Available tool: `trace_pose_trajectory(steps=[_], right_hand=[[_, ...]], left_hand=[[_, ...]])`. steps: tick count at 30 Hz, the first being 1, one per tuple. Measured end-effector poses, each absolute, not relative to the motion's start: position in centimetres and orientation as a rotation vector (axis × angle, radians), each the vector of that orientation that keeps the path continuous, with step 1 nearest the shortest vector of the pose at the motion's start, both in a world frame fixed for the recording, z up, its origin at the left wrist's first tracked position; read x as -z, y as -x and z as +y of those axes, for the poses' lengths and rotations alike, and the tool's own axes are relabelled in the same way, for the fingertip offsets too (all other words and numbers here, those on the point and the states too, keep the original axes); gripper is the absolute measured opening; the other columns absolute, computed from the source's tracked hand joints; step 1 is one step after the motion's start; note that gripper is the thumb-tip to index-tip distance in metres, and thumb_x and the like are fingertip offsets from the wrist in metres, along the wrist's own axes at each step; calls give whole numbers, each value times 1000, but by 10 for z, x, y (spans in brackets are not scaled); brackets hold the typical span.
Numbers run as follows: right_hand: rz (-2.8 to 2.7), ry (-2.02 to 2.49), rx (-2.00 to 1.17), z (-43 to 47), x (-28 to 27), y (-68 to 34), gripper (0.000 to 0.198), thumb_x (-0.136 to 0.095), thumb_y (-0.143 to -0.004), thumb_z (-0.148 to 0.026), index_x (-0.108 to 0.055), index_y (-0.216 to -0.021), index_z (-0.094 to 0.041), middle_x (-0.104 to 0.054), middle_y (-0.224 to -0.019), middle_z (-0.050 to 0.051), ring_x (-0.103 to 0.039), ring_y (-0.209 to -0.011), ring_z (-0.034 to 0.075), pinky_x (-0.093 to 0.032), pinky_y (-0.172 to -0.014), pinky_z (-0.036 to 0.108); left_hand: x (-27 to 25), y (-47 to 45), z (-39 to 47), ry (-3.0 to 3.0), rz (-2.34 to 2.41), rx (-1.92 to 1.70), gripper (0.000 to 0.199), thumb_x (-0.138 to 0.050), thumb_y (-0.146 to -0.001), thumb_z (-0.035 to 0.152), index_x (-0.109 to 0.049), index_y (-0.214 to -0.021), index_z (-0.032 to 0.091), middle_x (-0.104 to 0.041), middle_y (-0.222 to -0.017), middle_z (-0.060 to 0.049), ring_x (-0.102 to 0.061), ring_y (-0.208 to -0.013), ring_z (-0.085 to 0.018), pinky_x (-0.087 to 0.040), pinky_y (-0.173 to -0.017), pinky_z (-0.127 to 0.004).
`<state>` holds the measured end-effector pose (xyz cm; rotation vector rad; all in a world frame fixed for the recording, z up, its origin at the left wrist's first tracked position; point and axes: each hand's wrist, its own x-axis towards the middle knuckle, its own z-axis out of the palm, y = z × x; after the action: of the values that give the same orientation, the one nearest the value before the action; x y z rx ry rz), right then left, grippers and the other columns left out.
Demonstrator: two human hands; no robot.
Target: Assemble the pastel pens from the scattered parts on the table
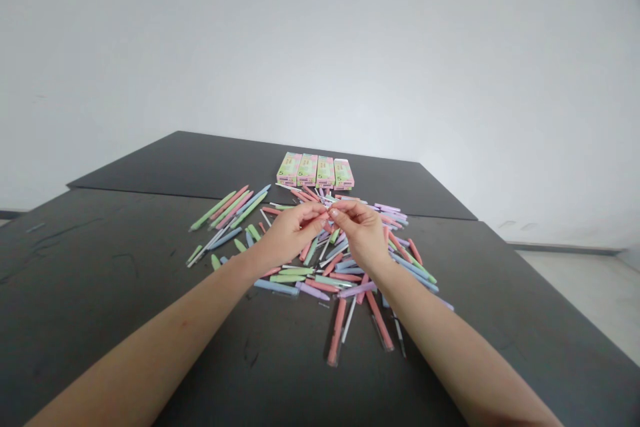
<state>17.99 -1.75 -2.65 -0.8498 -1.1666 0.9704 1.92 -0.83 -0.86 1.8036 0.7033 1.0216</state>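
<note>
Head view: the fingers of the left hand [286,235] and right hand [369,235] met above a heap of pen parts [291,279] on the black desk [260,373]. A small pinkish-red pen part [327,214] sat between the fingertips, pinched by both hands, its ends mostly hidden. Four boxes [307,171] lay side by side beyond the heap.

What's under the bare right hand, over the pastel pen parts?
Showing below the bare right hand and wrist: a slim purple plastic tube and a long pink plastic tube, above a black tabletop. Whatever lies directly behind the palm is covered.
</note>
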Motion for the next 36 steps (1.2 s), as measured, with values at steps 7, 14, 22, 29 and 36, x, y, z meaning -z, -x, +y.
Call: trace_pose_trajectory(steps=[7, 14, 22, 29, 36], right_hand=[[-1135, 778, -1068, -19, 26, -177, 10, -78, -71, -27, -75, -80, -22, -69, -67, -1, -60, -60, 11, -50, -61, 27], [-1154, 751, -1068, -17, 31, -177, 9, -78, -72, -26, -76, -80, -22, -70, -69, 0, -60, -60, 12, -48, -60, 26], [-1215, 780, -1025, -17, 33, -178, 11, -75, -75, -30, -77, -82, -22, -70, -69, 0, -59, -62, 13, -48, -60, 27], [-1281, 844, -945, -20, 31, -177, 11, -71, -78, -30, -77, -84, -22, -68, -69, 0, -57, -63, 13, -47, -61, 27], [-1396, 904, -807, -22, 25, -178, 17, -63, -85, -32, -75, -90, -21, -69, -82, 2, -58, -67, 13, -49, -64, 28]], left_hand=[[10, -17, -10, -1787, 726, -1037, 18, -56, -89, 34, -53, -100, 19, -64, -79, -2, -64, -67, -15, -45, -54, -21], [12, -17, -8, -1837, 753, -1008, 17, -53, -91, 34, -51, -98, 18, -65, -84, -3, -64, -68, -14, -44, -55, -21], [13, -16, -7, -1836, 760, -1004, 17, -53, -91, 35, -51, -96, 19, -66, -85, -3, -66, -72, -15, -46, -58, -23], [15, -16, -5, -1822, 753, -1017, 17, -54, -91, 34, -51, -95, 18, -65, -83, -2, -65, -75, -16, -46, -61, -24], [13, -17, -4, -1773, 719, -1074, 14, -56, -89, 28, -51, -95, 17, -65, -81, -1, -60, -73, -12, -44, -67, -24]])
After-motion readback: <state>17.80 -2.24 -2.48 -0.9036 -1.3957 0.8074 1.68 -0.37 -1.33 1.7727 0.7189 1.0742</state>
